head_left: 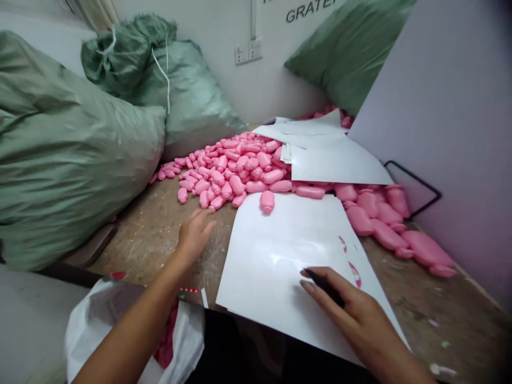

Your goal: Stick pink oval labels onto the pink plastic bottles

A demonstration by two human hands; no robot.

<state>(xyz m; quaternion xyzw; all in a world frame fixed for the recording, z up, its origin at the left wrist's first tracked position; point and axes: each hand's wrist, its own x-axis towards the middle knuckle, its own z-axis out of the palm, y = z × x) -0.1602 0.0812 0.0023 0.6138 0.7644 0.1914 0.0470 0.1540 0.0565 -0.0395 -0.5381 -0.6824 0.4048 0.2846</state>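
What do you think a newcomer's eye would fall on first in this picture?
The heap of pink plastic bottles comes first, spread across the middle of the tabletop. Green woven sacks crowd the left, and a white sheet lies nearest, under the right hand holding a slim black object, while the left hand reaches toward the bottles.

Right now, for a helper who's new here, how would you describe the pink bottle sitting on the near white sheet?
On the wooden workbench, find the pink bottle heap before the green sacks. One bottle sits alone on the near white sheet's far edge, apart from the pile.
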